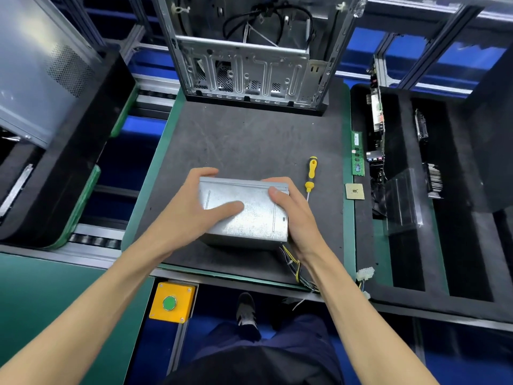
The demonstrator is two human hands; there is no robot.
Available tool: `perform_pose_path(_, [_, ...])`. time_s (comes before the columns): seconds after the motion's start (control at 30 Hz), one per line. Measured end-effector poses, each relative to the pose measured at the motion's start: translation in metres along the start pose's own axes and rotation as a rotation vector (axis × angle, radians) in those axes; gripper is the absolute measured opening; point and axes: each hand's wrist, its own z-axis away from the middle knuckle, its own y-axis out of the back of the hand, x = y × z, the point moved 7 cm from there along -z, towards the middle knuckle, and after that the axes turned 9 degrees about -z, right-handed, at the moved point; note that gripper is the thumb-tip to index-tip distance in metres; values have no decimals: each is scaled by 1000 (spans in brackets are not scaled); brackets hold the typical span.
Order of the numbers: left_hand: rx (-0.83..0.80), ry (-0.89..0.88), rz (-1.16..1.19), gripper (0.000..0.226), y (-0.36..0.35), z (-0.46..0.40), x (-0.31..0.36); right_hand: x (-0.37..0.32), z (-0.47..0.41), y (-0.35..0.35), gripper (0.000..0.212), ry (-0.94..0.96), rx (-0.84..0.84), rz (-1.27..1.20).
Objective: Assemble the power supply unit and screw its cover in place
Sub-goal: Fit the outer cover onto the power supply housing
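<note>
Resting on the dark mat [249,140], one power supply unit [249,215] is grasped by two hands: the left hand [194,207] is curled over its left end with the thumb laid across the top, the right hand [294,215] is wrapped round its right end. Its long axis is set left to right; wires [291,262] are seen trailing from its near right corner. One yellow screwdriver [311,173] is laid just right of it, tip toward the person. One open computer case [249,56] is stood at the mat's far edge, cables seen inside
</note>
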Motion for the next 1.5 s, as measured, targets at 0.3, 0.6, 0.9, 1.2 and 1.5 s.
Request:
perform_pose_path(0.3, [58,-705,-940,100,-31,34,66,1,2,1,18,3,-32,56])
perform_pose_path(0.6, [430,-188,-490,95,12,22,27,8,-1,6,22,-12,14,111])
perform_pose_path(0.9, [84,150,386,34,-7,24,-18,20,4,2,38,-124,-13,12])
perform_pose_path(1.2, [17,145,447,31,-14,36,-13,13,9,7,54,-26,-36,-97])
perform_pose_path(1.5, [-37,165,486,31,-16,27,-8,16,2,7,41,7,-24,-166])
